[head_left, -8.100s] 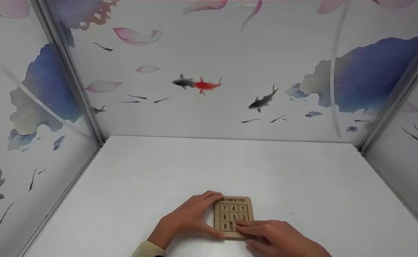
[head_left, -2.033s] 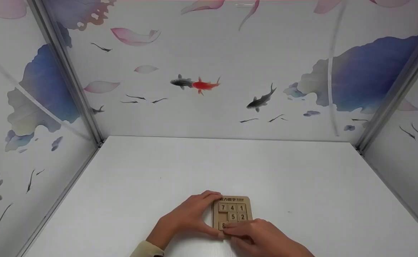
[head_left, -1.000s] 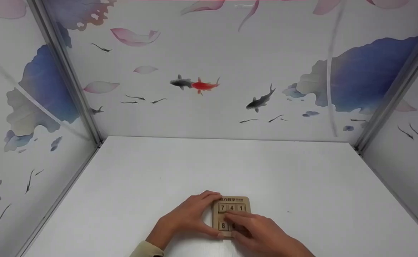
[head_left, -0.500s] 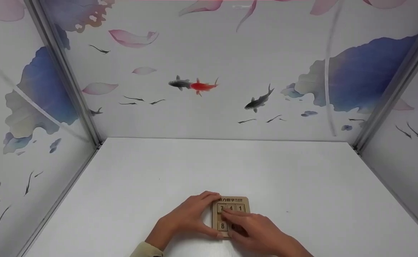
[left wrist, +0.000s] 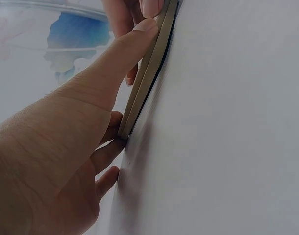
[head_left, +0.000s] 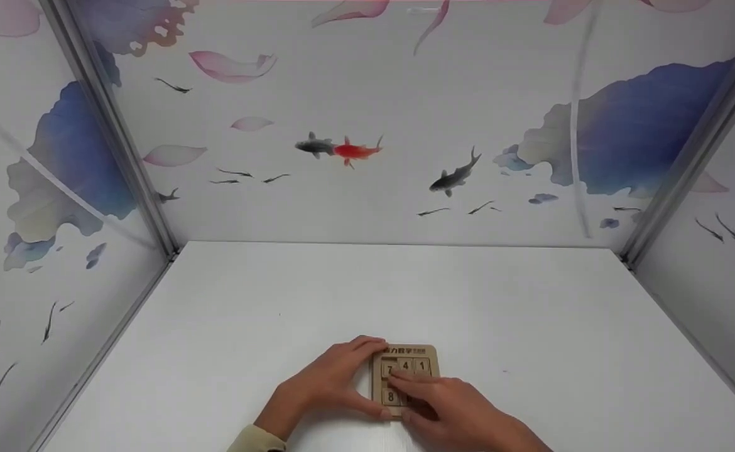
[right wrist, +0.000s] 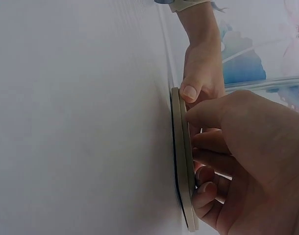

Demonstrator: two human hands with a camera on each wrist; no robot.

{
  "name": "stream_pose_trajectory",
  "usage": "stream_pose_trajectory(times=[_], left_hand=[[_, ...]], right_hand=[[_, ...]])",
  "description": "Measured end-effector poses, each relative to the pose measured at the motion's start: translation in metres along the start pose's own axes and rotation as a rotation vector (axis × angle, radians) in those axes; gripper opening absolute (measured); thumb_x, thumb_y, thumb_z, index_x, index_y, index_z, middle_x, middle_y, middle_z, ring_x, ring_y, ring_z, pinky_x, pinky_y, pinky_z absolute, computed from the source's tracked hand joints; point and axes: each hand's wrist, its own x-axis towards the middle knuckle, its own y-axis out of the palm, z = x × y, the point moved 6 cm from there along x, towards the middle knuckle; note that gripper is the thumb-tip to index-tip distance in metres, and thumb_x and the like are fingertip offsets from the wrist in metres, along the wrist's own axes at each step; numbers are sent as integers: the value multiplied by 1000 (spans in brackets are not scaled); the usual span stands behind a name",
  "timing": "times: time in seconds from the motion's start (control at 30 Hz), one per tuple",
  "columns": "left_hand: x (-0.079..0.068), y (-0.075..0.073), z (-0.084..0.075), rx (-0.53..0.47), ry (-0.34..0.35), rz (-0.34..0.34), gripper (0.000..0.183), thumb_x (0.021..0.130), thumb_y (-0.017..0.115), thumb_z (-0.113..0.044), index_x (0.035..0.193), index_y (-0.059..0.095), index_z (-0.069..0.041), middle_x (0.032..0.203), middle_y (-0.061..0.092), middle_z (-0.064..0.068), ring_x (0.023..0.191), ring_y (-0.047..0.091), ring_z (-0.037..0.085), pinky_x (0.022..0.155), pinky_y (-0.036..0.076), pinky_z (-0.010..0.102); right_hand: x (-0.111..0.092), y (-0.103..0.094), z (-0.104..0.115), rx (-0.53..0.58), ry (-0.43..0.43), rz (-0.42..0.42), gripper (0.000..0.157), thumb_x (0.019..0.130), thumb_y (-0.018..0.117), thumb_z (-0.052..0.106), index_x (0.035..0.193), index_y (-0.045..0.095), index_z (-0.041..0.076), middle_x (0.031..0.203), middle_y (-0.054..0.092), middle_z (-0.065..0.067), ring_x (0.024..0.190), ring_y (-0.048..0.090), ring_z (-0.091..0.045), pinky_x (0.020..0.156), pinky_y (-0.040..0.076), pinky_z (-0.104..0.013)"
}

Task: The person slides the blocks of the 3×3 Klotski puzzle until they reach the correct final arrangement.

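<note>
A wooden number slide puzzle [head_left: 430,351] lies flat on the white table near its front edge. My left hand [head_left: 326,380] grips its left side, fingers at the top corner and thumb at the bottom edge. My right hand [head_left: 458,411] lies over the lower right part, its fingertips pressing the 7 tile [head_left: 389,366]. That tile sits slightly lower than the 4 tile [head_left: 405,365] and the 1 tile [head_left: 422,365], with a dark gap above it. The 8 tile [head_left: 391,397] shows at lower left; other tiles are hidden. Both wrist views show the puzzle's edge [left wrist: 145,78] side-on.
The white table [head_left: 267,289] extends behind and to both sides of the hands. White panels printed with fish and petals [head_left: 355,81] enclose it at the back and sides, with metal corner posts [head_left: 113,125].
Earlier my right fingers slid the 8 down to the lower left and the 6 rightward. Now they have drawn the 7 slightly downward. My left hand stays on the puzzle.
</note>
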Motion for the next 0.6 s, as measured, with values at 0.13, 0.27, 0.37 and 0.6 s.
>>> stream_pose_trajectory(times=[0.13,0.27,0.37,0.6], left_hand=[[0,0,1,-2,-12,4,112,74,79,-87,164,44,-31,163,47,-18,146,52,15,125,46,46],[0,1,2,-4,-21,9,112,74,80,-86,164,44,-31,163,47,-17,147,52,16,126,46,47],[0,1,2,-14,-30,14,112,74,82,-84,165,44,-30,164,46,-16,148,51,18,127,44,49],[0,1,2,-2,-37,19,114,75,82,-84,166,43,-27,166,46,-14,150,50,18,128,43,48]], right_hand=[[-2,0,0,20,-22,-5,54,110,58,46,162,51,33,164,53,11,144,60,-15,112,59,-44],[-4,0,1,28,-59,-17,52,110,59,43,161,53,32,164,54,10,142,61,-14,109,61,-41],[-5,1,2,25,-79,-24,52,109,61,40,160,54,31,162,56,9,141,62,-15,109,61,-40],[-7,1,3,9,-99,-11,52,108,63,38,158,57,29,160,58,8,141,63,-18,108,61,-40]])
